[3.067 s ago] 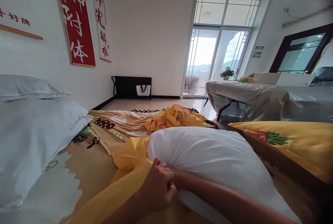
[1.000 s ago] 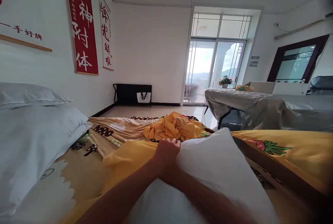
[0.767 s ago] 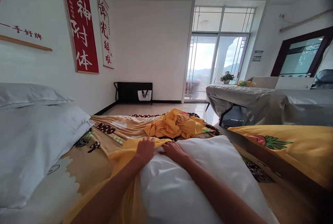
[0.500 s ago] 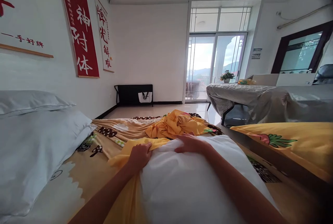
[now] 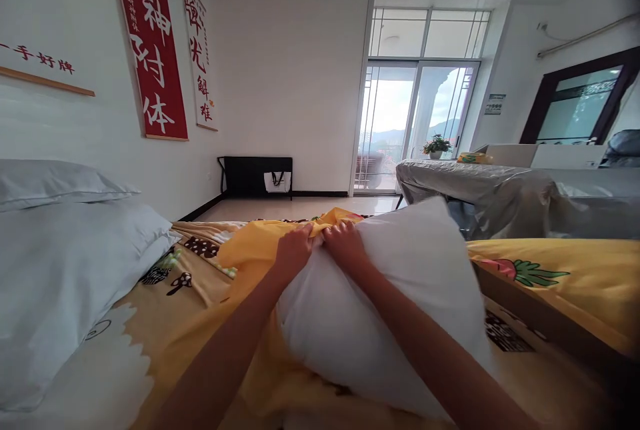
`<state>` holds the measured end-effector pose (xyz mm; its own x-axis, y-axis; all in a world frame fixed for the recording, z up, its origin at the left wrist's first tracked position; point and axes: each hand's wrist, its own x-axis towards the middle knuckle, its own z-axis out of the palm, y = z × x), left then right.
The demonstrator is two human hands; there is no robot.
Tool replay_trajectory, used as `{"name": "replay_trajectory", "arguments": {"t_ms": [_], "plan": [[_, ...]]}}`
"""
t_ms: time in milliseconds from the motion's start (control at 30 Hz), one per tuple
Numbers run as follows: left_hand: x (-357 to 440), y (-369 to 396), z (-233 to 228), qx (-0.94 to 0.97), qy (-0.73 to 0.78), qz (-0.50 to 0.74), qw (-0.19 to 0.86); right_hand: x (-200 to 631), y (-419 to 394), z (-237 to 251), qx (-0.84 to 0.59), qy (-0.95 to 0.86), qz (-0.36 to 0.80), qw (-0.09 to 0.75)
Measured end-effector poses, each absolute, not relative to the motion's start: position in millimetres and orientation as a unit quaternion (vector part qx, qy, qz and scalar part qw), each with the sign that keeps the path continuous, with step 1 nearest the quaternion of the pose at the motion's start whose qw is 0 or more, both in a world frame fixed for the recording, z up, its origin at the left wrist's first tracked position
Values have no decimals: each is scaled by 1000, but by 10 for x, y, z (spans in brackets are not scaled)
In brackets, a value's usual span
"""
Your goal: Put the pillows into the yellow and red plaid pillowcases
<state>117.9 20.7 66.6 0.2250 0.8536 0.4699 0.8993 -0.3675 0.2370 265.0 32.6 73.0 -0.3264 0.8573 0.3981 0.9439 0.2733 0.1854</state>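
A white pillow [image 5: 325, 323] is tilted up in front of me, its far edge lifted off the bed. At that edge my left hand [image 5: 296, 247] is closed on the yellow pillowcase [image 5: 253, 243], close against the pillow. Right beside it, my right hand [image 5: 345, 245] has its fingers curled over the pillow's top edge, where yellow cloth also bunches. Loose yellow cloth hangs down on the left and runs under the pillow. What lies inside each palm is hidden.
White pillows [image 5: 90, 263] are stacked at the left on the patterned bedspread [image 5: 135, 350]. A yellow pillow [image 5: 590, 277] with a printed radish lies at the right. Beyond stand a plastic-covered table [image 5: 450, 177] and a black folded frame [image 5: 245, 177] by the wall.
The pillow's far edge has risen and tilted up. My right hand has moved left to the edge beside my left hand, which has moved forward, pulling the yellow cloth along.
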Motion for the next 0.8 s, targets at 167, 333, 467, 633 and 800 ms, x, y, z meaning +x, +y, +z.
{"name": "replay_trajectory", "arguments": {"t_ms": [167, 333, 467, 633, 800], "plan": [[854, 248, -285, -823, -522, -224, -12, 2730, 392, 233, -586, -786, -162, 111], [659, 309, -720, -805, -510, -304, -8, 2455, -69, -3, -457, -879, -113, 79], [665, 405, -686, -785, -519, -338, -19, 2176, -337, -210, -437, -897, -68, 8], [541, 400, -746, -844, -460, -267, -72, 2147, 33, -583, -444, -896, -1, -11], [435, 199, -648, -867, -451, -210, -41, 2286, 316, -674, -380, -915, 102, 85]]}}
